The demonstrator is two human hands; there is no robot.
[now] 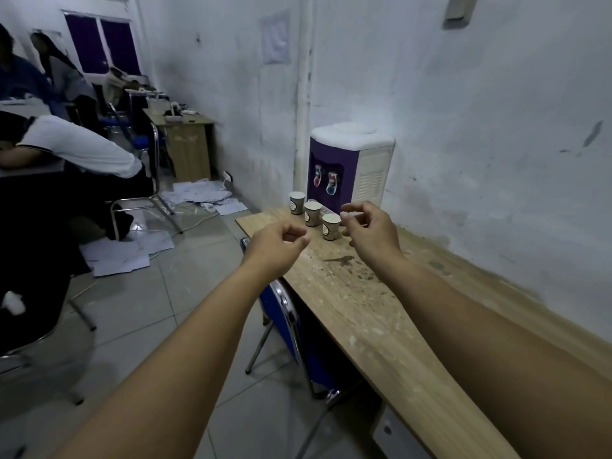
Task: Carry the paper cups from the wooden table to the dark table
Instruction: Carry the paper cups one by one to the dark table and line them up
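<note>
Paper cups, three of them, stand upright in a diagonal row at the far end of the wooden table (374, 313), toward 12 o'clock from my view: far cup (296, 202), middle cup (312, 214), near cup (331, 227). They sit close together; I cannot tell whether neighbours touch. Each is white with a round printed mark on its side.

Just behind the row, at 1 o'clock, stands a purple-and-white water dispenser (351, 167) against the white wall (480, 127).

Left hand (276, 241) hovers above the table's left edge, at 8 o'clock of the near cup. Fingers are curled in loosely, thumb close to the index finger, nothing between them. It touches no cup.

Right hand (367, 226) hovers at 3 o'clock of the near cup, just beside it. Thumb and fingers are curved and parted, with nothing in them. I cannot tell if a fingertip grazes the cup.

Tabletop is worn, with dark stains near its middle. A blue folding chair (288, 323) is tucked against the table's left side. Loose papers (126, 255) lie on the tiled floor at 10 o'clock. A seated person in a white shirt (82, 145) leans forward at 9 o'clock.
</note>
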